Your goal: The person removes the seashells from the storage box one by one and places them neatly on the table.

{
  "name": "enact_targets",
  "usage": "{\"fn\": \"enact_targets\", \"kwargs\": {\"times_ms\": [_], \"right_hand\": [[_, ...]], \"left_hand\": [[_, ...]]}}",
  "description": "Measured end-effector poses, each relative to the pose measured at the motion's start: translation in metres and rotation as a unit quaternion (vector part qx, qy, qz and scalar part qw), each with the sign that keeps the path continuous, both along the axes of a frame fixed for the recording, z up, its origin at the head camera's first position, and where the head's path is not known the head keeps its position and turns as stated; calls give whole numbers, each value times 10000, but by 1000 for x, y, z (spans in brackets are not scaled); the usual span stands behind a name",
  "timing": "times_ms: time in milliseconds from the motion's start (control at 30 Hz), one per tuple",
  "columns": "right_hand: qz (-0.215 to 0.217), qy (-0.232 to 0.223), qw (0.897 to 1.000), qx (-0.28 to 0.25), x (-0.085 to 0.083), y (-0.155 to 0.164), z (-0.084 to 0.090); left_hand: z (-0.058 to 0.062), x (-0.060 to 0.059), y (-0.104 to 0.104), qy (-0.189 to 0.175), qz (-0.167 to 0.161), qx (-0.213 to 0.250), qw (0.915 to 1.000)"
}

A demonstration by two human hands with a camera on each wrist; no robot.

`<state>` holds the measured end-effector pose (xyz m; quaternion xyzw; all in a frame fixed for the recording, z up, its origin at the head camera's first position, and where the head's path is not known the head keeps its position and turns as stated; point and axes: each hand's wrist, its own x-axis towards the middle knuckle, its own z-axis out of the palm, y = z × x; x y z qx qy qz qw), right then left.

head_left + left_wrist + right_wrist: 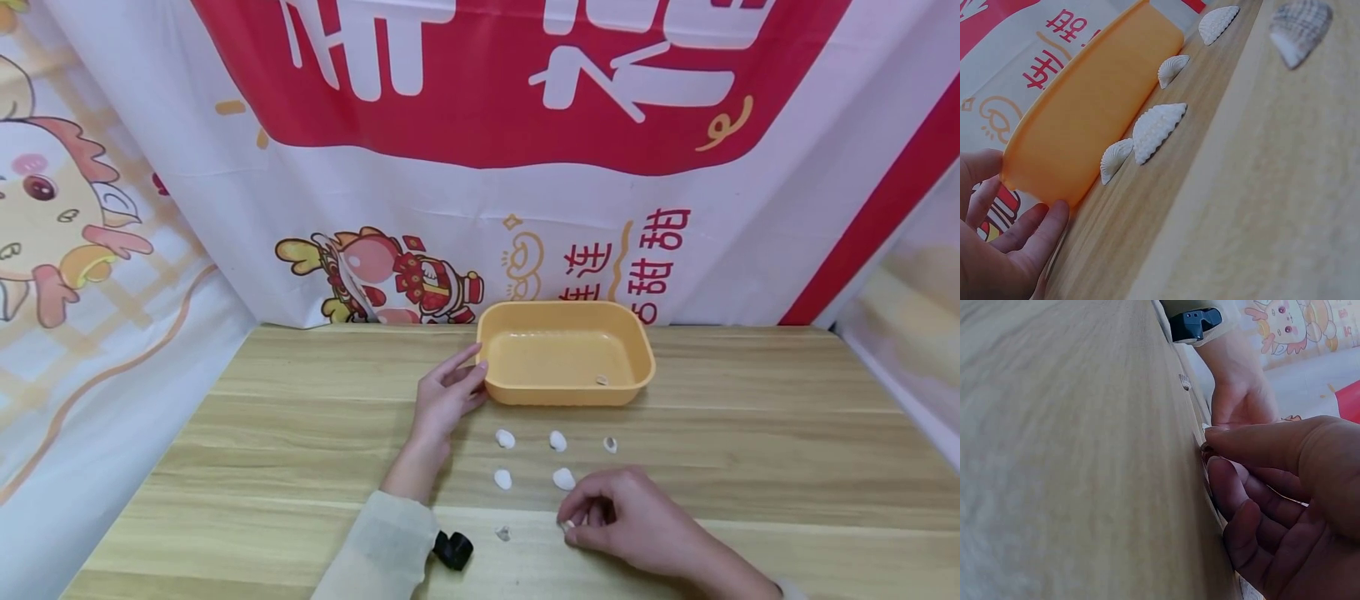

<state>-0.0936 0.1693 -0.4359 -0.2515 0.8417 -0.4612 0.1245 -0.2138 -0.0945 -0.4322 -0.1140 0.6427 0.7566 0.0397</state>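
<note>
My left hand point(442, 402) touches the left end of a yellow-orange plastic bin point(570, 397), its fingers fairly straight against the wall and near corner. A small shell point(602, 380) lies inside the bin near the front right. Lower right of the bin, my right hand point(637, 521) pinches a small shell point(567, 527) between thumb and fingers at the tabletop; the fingers hide most of it. Several white ribbed shells point(1159, 130) lie spaced out in front of the bin. A darker shell point(611, 445) sits at the right of the far row. Nearer me is a grey striped shell point(1300, 31).
The wood-grain table point(300, 433) runs back to a hanging white cloth with a red panel point(480, 125). Another printed cloth point(82, 350) hangs at the left. A black device point(453, 551) is strapped at my left sleeve point(390, 537).
</note>
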Motion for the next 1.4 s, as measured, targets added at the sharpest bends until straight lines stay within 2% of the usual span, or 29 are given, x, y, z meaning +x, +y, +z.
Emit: {"fn": "enact_targets", "kwargs": {"times_ms": [233, 600, 1133, 1300, 1400], "right_hand": [[-70, -110, 9998, 140, -1, 2, -1], [35, 99, 9999, 121, -2, 3, -2], [-17, -66, 9997, 248, -2, 2, 0], [-56, -141, 9998, 138, -1, 2, 1], [-146, -345, 9993, -58, 0, 3, 2]], "left_hand": [[0, 0, 0, -10, -5, -20, 10000], [0, 0, -1, -11, 6, -28, 10000], [-1, 0, -1, 0, 30, -31, 10000], [-2, 0, -1, 1, 17, -16, 10000], [-2, 0, -1, -20, 0, -14, 10000]]}}
